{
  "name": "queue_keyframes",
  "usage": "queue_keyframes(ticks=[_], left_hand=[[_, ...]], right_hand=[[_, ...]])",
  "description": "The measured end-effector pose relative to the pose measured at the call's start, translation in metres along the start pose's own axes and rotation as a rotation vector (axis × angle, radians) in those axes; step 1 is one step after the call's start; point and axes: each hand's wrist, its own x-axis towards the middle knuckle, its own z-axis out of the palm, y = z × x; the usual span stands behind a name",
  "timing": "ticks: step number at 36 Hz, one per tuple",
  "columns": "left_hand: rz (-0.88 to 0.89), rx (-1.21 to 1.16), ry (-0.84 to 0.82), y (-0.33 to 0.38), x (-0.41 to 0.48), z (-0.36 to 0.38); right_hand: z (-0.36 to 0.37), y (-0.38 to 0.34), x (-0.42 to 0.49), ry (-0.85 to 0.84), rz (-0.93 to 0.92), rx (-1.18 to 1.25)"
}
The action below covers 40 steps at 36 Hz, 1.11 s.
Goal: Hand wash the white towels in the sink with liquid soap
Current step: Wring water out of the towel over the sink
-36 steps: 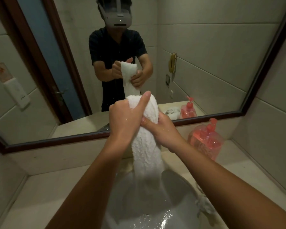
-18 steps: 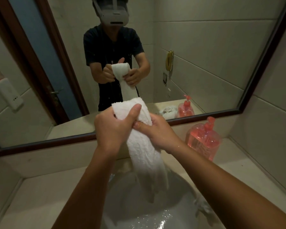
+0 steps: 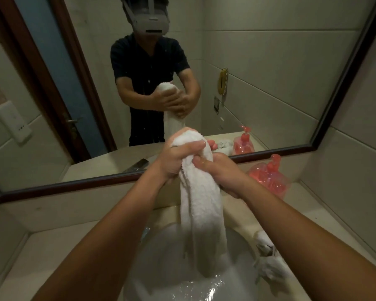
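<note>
A wet white towel (image 3: 201, 213) hangs bunched into a thick roll above the white sink (image 3: 161, 253), its lower end reaching down into the basin. My left hand (image 3: 174, 159) grips the towel's top, fingers curled over it. Just below and to the right, my right hand (image 3: 219, 170) grips the same towel, thumb pressed on its front. Water glistens at the bottom of the basin. A pink liquid soap bottle (image 3: 269, 177) with a pump stands on the counter at the right, by the mirror.
A second white cloth (image 3: 269, 266) lies crumpled on the sink's right rim. The beige counter (image 3: 52, 253) runs left and right of the basin. A framed mirror (image 3: 269, 72) fills the wall ahead; tiled walls close in on both sides.
Both hands have shifted along the towel and closed tighter on its top, the left thumb now wrapped down. More of the towel hangs toward the basin. The camera view moved slightly.
</note>
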Motion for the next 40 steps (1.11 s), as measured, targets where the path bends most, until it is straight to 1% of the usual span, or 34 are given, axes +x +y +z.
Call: queue_keyframes(ticks=[2, 4, 8, 10, 11, 12, 13, 15, 16, 18, 19, 21, 23, 25, 27, 32, 33, 34, 35, 36, 37, 38, 40], left_hand=[[0.027, 0.0, 0.078, -0.001, 0.004, 0.008], [0.038, 0.039, 0.168, -0.004, 0.009, 0.015], [0.083, 0.211, 0.345, -0.015, 0.018, 0.019], [0.123, 0.338, 0.413, -0.017, 0.019, 0.019], [0.144, 0.386, 0.442, -0.016, 0.019, 0.021], [0.164, 0.422, 0.47, -0.014, 0.02, 0.024], [0.183, 0.443, 0.499, -0.012, 0.02, 0.027], [0.216, 0.449, 0.563, -0.009, 0.022, 0.033], [0.231, 0.434, 0.599, -0.006, 0.022, 0.036], [0.257, 0.379, 0.674, -0.002, 0.021, 0.04], [0.263, 0.348, 0.712, 0.0, 0.019, 0.04], [0.279, 0.295, 0.775, 0.005, 0.013, 0.036], [0.291, 0.232, 0.819, 0.006, 0.004, 0.026], [0.288, 0.194, 0.849, 0.007, -0.008, 0.014], [0.277, 0.168, 0.881, 0.005, -0.022, 0.0], [0.264, 0.05, 0.971, -0.002, -0.057, -0.037], [0.273, 0.024, 0.984, -0.001, -0.062, -0.045], [0.286, 0.004, 0.988, 0.001, -0.067, -0.053], [0.302, -0.015, 0.982, 0.004, -0.071, -0.061], [0.316, -0.025, 0.97, 0.007, -0.075, -0.069], [0.326, -0.014, 0.951, 0.01, -0.079, -0.077], [0.334, 0.025, 0.938, 0.01, -0.082, -0.085], [0.343, 0.15, 0.919, 0.009, -0.088, -0.097]], right_hand=[[-0.001, 0.006, -0.002, 0.063, -0.007, -0.015], [0.004, 0.012, -0.006, 0.182, -0.015, -0.055], [0.012, 0.04, -0.014, 0.552, 0.044, -0.044], [0.015, 0.052, -0.021, 0.7, 0.179, -0.001], [0.018, 0.055, -0.024, 0.73, 0.28, 0.072], [0.022, 0.061, -0.024, 0.724, 0.378, 0.214], [0.027, 0.063, -0.026, 0.701, 0.451, 0.413], [0.039, 0.064, -0.025, 0.614, 0.541, 0.781], [0.044, 0.066, -0.022, 0.572, 0.564, 0.894], [0.054, 0.072, -0.011, 0.544, 0.538, 1.094], [0.056, 0.076, -0.005, 0.528, 0.497, 1.206], [0.062, 0.085, 0.013, 0.448, 0.369, 1.411], [0.064, 0.099, 0.033, 0.464, 0.23, 1.512], [0.069, 0.113, 0.051, 0.525, 0.135, 1.484], [0.074, 0.126, 0.069, 0.577, 0.09, 1.417], [0.074, 0.14, 0.078, 0.785, 0.285, 1.275], [0.071, 0.144, 0.079, 0.817, 0.311, 1.228], [0.067, 0.146, 0.079, 0.844, 0.359, 1.124], [0.063, 0.149, 0.081, 0.848, 0.383, 1.104], [0.059, 0.15, 0.083, 0.84, 0.377, 1.133], [0.055, 0.148, 0.083, 0.799, 0.384, 1.105], [0.052, 0.147, 0.082, 0.743, 0.379, 1.061], [0.049, 0.146, 0.085, 0.673, 0.311, 0.969]])
